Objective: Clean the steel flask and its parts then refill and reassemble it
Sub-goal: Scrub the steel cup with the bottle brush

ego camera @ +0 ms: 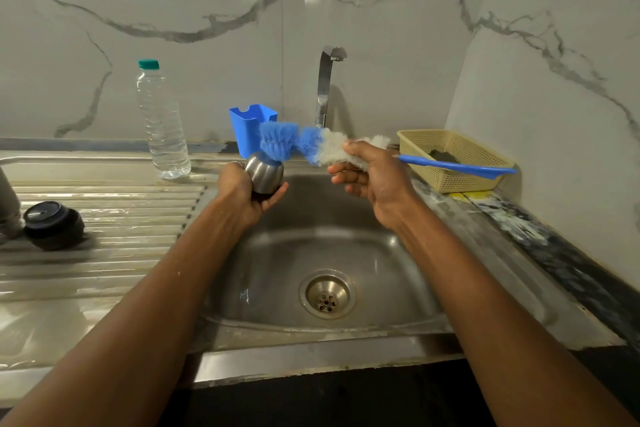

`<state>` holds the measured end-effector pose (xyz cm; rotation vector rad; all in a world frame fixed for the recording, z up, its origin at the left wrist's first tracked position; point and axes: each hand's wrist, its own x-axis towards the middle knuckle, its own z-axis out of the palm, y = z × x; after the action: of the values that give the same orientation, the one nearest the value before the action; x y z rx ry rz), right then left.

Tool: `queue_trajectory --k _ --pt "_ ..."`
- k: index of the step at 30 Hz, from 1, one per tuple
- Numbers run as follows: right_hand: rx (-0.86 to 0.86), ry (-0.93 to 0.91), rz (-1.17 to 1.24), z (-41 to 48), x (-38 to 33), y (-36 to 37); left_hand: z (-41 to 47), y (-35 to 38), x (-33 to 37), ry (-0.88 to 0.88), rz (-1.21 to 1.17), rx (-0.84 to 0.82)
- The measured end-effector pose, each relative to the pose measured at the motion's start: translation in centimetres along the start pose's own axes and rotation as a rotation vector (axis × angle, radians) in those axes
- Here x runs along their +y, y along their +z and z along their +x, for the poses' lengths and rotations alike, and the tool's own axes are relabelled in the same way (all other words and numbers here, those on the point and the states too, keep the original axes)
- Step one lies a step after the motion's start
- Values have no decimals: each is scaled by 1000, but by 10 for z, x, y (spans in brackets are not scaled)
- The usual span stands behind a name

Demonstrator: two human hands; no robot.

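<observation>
My left hand (pixel 239 194) grips a rounded stainless steel flask cup (pixel 265 173) above the steel sink (pixel 381 253), its axis upright and tilted slightly right. My right hand (pixel 374 180) curls round the white bristles of a long blue-and-white bottle brush (pixel 311 146). The brush lies almost level, left to right: its blue bristle tip points left and touches the cup's top, and its blue handle (pixel 457 166) points right. A black round stopper (pixel 53 224) sits on the counter's ribbed drainboard, well to the left.
</observation>
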<state>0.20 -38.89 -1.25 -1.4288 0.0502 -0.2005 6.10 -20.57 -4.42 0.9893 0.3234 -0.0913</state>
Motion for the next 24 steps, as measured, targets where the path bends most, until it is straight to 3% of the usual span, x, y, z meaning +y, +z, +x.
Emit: queue_trajectory --k 6,10,15,21,24 --pt "50 24 50 1 -1 1 0 -2 0 -17 -35 8" --pt "-74 53 26 -1 9 8 -1 0 -2 -35 -45 2" --pt "17 50 84 2 0 -3 -2 0 0 -31 -58 -3" --pt "-131 83 37 0 6 7 -1 0 0 -20 -44 -10" --pt "-75 74 51 -1 -2 1 1 -3 2 -7 -50 -4"
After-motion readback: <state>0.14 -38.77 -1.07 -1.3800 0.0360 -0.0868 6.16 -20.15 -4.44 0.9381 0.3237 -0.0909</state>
